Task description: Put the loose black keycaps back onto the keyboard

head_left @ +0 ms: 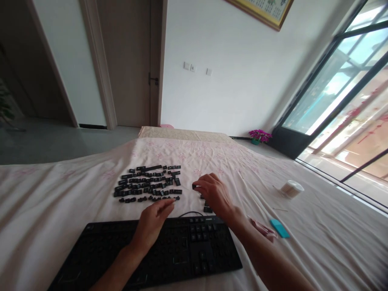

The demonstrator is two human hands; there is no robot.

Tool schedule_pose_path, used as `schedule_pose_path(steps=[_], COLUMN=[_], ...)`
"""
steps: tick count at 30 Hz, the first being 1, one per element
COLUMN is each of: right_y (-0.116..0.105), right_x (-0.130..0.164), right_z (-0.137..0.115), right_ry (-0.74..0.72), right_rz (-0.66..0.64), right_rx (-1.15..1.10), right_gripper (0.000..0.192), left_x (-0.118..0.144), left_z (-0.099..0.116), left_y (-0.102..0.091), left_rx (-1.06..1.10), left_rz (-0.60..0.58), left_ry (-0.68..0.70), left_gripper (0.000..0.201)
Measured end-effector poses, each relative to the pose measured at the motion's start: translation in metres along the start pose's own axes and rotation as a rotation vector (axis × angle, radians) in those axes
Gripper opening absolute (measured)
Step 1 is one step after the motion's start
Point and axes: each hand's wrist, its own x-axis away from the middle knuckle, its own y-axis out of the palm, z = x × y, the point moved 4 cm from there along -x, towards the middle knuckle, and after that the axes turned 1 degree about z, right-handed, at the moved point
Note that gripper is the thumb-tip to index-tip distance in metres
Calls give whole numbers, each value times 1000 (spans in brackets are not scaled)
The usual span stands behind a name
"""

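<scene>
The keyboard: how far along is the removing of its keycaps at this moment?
Most of the keyboard looks stripped; the removed keycaps lie in rows on the sheet. In hand: the right hand pinches one keycap; the left hand reaches toward the rows. Left: some keys in the right-hand block remain mounted.

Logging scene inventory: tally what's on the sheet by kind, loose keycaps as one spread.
Keyboard: 1
Keycap spread: 1
Keycap pinched in right hand: 1
Round tub of sticks: 1
Blue block: 1
Pink cloth: 1
Total: 6
</scene>
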Motion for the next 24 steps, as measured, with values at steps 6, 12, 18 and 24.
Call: schedule_pose_path(steps=[6, 12, 18, 24], right_y=[-14, -8, -10, -16], right_x=[10, 15, 18, 28], right_z=[-74, -84, -87, -66], right_ry=[-120, -80, -39, 38], right_rz=[25, 0, 12, 33], right_rx=[-100, -106, -145, -237], right_gripper=[16, 16, 16, 17], left_x=[7, 11, 13, 17], left_z=[14, 15, 10, 15], left_y=[10, 10, 15, 16], left_rx=[672, 838, 916, 629], left_rz=[-109, -180, -194, -212], left_ry=[-188, -311, -363, -302], left_gripper=[40, 35, 30, 39])
